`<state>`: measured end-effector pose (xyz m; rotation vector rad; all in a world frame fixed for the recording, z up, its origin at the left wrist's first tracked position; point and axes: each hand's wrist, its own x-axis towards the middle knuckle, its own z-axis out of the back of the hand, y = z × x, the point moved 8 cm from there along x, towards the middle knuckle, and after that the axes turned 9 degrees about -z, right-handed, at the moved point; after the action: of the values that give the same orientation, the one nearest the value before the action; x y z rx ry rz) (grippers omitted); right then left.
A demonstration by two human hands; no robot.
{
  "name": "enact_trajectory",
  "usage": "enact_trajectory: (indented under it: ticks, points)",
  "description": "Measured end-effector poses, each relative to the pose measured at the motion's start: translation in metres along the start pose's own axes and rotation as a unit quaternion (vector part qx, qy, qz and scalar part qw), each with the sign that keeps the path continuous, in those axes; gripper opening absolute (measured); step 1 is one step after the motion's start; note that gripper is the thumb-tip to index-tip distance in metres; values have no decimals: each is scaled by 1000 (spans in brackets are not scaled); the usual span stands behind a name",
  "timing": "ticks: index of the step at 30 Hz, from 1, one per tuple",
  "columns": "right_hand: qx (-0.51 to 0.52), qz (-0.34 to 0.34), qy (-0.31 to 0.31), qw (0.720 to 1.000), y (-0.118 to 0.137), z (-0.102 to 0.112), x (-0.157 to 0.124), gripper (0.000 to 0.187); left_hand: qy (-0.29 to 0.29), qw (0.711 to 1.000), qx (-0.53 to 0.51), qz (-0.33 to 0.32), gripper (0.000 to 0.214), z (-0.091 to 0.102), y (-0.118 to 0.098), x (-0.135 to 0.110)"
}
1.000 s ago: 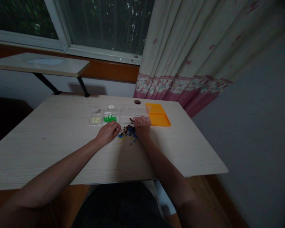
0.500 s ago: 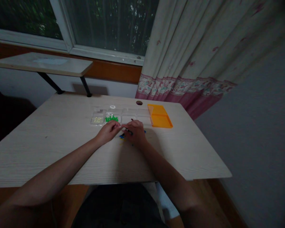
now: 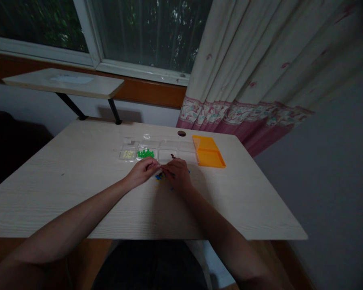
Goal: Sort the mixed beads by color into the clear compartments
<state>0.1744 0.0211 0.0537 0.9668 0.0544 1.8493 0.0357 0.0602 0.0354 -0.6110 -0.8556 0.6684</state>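
My left hand [image 3: 144, 170] and my right hand [image 3: 178, 174] rest close together on a pale wooden table [image 3: 78, 181], fingertips almost touching over a small heap of dark and blue beads [image 3: 161, 176]. My right hand covers most of the heap. Whether either hand pinches a bead is too dark and small to tell. Just beyond the hands lies a clear compartment box [image 3: 157, 150]. One cell holds green beads [image 3: 145, 153], another pale yellow beads [image 3: 127, 154], and a few dark beads [image 3: 173, 156] lie in a cell near my right hand.
An orange lid or tray [image 3: 208, 156] lies right of the clear box. A round cable hole [image 3: 182, 133] is near the table's far edge. A second small table [image 3: 66, 82] stands at the back left under the window. A curtain [image 3: 260, 72] hangs at the right.
My right hand slid left from beside the orange tray onto the bead heap, meeting my left hand. The camera view shifted a little, so everything sits slightly further right and lower.
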Motion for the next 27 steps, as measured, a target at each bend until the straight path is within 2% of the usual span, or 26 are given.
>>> enact_trajectory:
  ticks: [4, 13, 20, 27]
  points:
    - [6, -2, 4, 1000, 1, 1, 0, 16, 6, 1000, 14, -15, 33, -1, 0, -1]
    - [5, -7, 5, 1000, 3, 1, 0, 13, 6, 1000, 20, -5, 32, -4, 6, -3]
    - [17, -8, -7, 1000, 5, 3, -1, 15, 29, 998, 47, -36, 33, -1, -6, -2]
    - [30, -17, -24, 999, 3, 6, -1, 15, 30, 997, 46, -52, 33, 1, -9, -3]
